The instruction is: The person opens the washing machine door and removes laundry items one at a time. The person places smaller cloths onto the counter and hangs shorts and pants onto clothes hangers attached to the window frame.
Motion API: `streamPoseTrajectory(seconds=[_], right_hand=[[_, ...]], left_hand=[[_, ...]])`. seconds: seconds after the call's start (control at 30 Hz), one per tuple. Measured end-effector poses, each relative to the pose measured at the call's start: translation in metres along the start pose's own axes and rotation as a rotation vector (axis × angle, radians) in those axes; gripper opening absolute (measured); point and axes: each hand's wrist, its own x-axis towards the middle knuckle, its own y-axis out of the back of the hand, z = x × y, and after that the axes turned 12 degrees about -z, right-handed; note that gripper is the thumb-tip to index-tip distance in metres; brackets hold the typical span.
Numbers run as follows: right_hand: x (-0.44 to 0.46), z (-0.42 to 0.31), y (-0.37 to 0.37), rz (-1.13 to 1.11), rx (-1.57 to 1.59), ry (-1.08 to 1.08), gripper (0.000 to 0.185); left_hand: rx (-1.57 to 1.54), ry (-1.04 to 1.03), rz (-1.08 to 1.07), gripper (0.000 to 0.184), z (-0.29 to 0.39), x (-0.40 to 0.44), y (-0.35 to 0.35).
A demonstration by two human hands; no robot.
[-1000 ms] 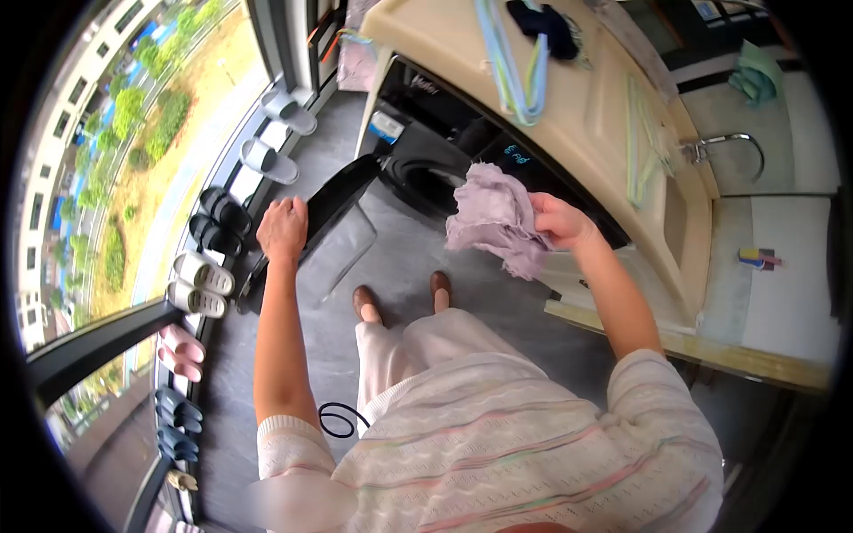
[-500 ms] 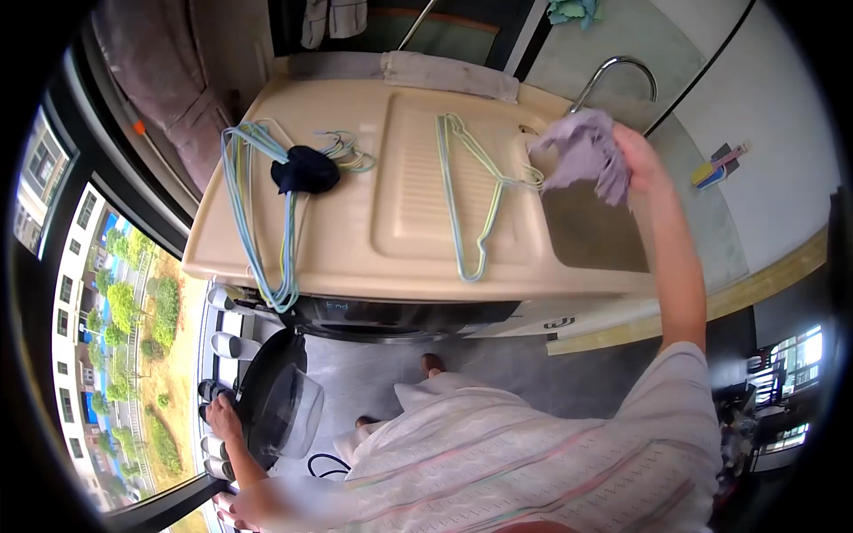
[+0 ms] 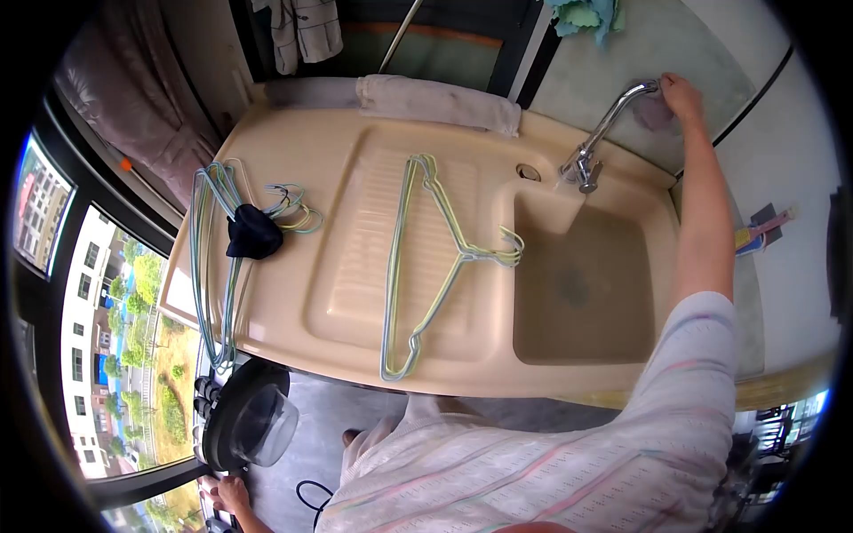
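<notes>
"Where is the mauve cloth [image 3: 653, 113]?"

"Upper right of the frame, partly behind the tap [image 3: 619, 105], beside the right hand [image 3: 682, 97]. Its grip is curled; whether it has hold of the cloth, one cannot tell."

"The left hand [image 3: 233, 494]?"

"Lower left, near the round door [image 3: 216, 428], its grip unclear."

"Hangers [image 3: 397, 258]?"

"On the worktop [image 3: 333, 142]."

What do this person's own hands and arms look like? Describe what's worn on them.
The right hand and left hand wear no gloves. The right sleeve is short, pale and patterned, with thin pinkish and bluish stripes. The left sleeve isn't visible.
</notes>
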Motion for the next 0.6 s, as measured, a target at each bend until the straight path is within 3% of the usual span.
streamPoseTrajectory(seconds=[0.1, 0.17, 0.23, 0.27, 0.3, 0.37, 0.43, 0.47, 0.6], right_hand=[[-0.001, 0.006, 0.004, -0.074, 0.176, 0.024, 0.045], [0.023, 0.027, -0.013, -0.031, 0.203, 0.1, 0.05], [0.036, 0.044, -0.03, 0.027, 0.258, 0.203, 0.05], [0.024, 0.036, -0.023, -0.027, 0.256, 0.098, 0.052], [0.033, 0.045, -0.031, -0.016, 0.397, 0.178, 0.053], [0.056, 0.066, -0.04, 0.002, 0.355, 0.251, 0.058], [0.029, 0.059, -0.028, 0.019, 0.303, 0.241, 0.057], [0.011, 0.052, -0.021, 0.068, 0.23, 0.241, 0.054], [-0.091, -0.009, -0.002, 0.137, 0.316, 0.287, 0.05]], left_hand=[[-0.02, -0.044, 0.01, 0.016, 0.001, -0.003, -0.007], [0.225, -0.184, -0.091, 0.021, -0.007, 0.017, -0.017], [0.185, -0.129, -0.093, 0.023, 0.02, 0.017, -0.012], [0.217, -0.162, -0.069, 0.022, 0.025, 0.024, -0.015], [0.179, -0.228, -0.026, 0.024, 0.033, 0.03, -0.015], [0.028, -0.177, -0.063, 0.018, 0.068, 0.033, 0.0], [0.066, -0.322, -0.007, 0.018, 0.074, 0.052, -0.004], [0.009, -0.222, -0.038, 0.018, 0.103, 0.045, 0.012], [-0.085, -0.31, -0.084, 0.018, 0.116, 0.058, 0.004]])
